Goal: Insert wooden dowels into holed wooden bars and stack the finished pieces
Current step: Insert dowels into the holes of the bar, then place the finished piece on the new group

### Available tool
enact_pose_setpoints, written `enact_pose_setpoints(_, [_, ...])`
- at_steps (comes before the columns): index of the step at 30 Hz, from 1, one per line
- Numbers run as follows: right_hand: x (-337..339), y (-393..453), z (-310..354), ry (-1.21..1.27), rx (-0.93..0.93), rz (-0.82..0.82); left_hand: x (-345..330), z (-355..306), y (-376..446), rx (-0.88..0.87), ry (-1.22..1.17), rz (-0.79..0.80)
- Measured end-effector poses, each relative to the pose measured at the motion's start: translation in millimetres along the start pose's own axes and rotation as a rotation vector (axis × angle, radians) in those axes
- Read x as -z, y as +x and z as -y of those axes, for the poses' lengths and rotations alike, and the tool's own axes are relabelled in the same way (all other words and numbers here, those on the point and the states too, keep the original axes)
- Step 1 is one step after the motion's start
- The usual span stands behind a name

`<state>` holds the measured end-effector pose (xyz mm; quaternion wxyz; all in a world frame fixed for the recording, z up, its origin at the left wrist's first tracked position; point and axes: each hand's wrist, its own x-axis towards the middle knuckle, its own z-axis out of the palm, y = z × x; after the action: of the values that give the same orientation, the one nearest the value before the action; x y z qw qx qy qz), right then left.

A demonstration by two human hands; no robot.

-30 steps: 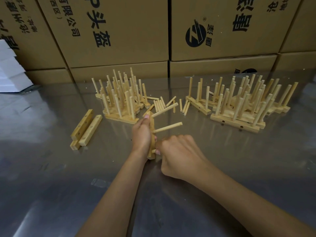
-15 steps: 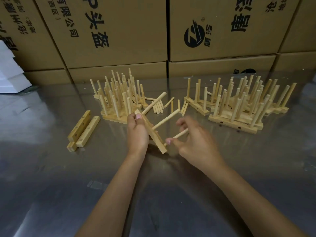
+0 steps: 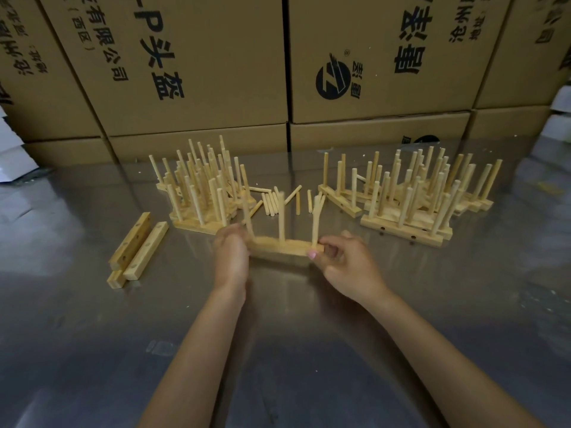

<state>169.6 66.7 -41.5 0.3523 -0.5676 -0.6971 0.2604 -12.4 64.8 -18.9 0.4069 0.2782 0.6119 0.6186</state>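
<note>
Both-ended, left hand (image 3: 231, 257) and right hand (image 3: 346, 264) grip bar (image 3: 285, 246).

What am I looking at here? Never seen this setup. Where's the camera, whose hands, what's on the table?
No machine: a person wears one wide-angle camera on the head, looking down at their own bare hands. The left hand and right hand hold the ends of a wooden bar with three dowels standing up from it. On the metal table lie two piles of finished pieces, left pile and right pile, loose dowels between them, and blank bars at the left. Cardboard boxes stand behind.
</note>
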Motion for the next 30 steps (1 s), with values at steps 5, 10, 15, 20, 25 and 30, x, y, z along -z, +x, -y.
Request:
enact_pose_setpoints(5, [-12.5,-11.9,7.7,-0.169,0.055,0.085,4.7,3.9,-13.7,-0.148,0.493,-0.064])
enact_pose_setpoints(10, [-32.5,-16.3,17.9,-0.083,0.104,0.039,14.4,-2.4,-7.9,-0.139,0.593,-0.150])
enact_pose_setpoints(15, [-54.1,-13.9,32.3,-0.032,0.133,0.087,22.3,0.1,1.4,-0.170,0.516,-0.228])
enact_pose_setpoints(20, [-76.2,8.6,52.0,-0.010,0.101,0.137,27.7,1.9,10.7,-0.181,0.379,-0.321])
enact_pose_setpoints(25, [-108.7,39.2,76.9,-0.028,0.061,0.097,32.3,6.1,20.1,-0.192,0.327,-0.358])
enact_pose_setpoints(30, [-132.3,69.4,90.4,-0.067,0.002,0.037,32.5,6.3,29.0,-0.192,0.299,-0.347])
